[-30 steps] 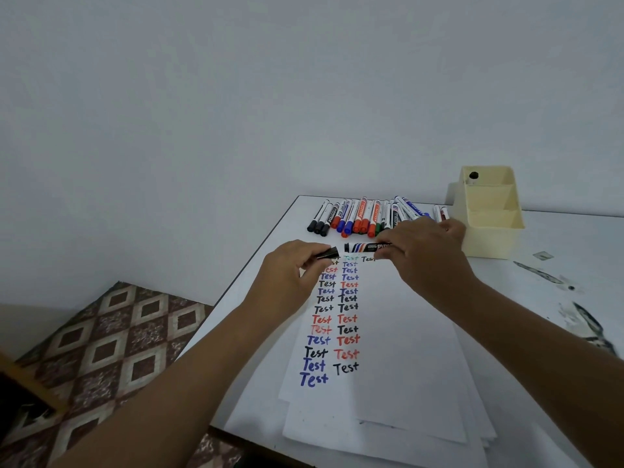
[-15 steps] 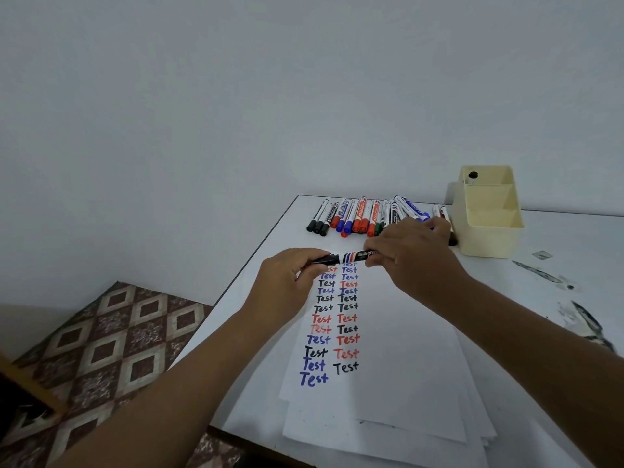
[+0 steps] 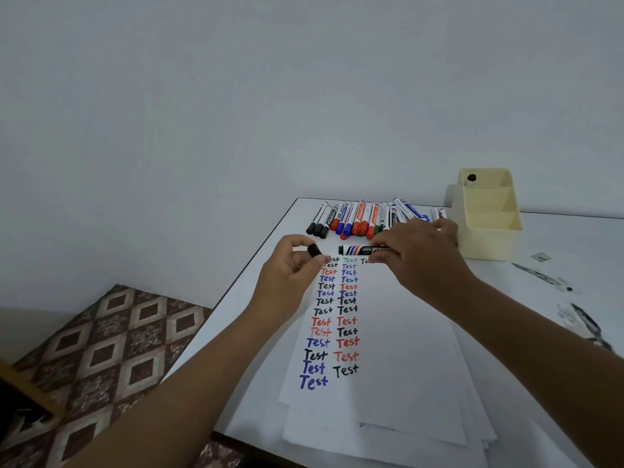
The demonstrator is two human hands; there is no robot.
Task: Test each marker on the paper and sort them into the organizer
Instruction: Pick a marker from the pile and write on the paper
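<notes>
My right hand (image 3: 420, 256) grips a black marker (image 3: 361, 249) that lies level above the top of the paper (image 3: 405, 349), its tip end pointing left. My left hand (image 3: 290, 270) pinches the marker's black cap (image 3: 314, 250), a short gap left of the marker. The paper carries two columns of "Test" in black, blue, red and green. A row of several markers (image 3: 364, 219) lies behind the hands. The cream organizer (image 3: 486, 224) stands at the back right, with one black marker end (image 3: 471, 178) showing in its rear compartment.
The white table (image 3: 557, 275) has dark ink smears at its right side. Its left edge drops to a patterned tile floor (image 3: 101, 349). A plain wall runs behind the table. Several sheets lie stacked under the top paper.
The cap and marker came together half a second ago. Now they are apart again, with my left hand drawn to the left holding the cap.
</notes>
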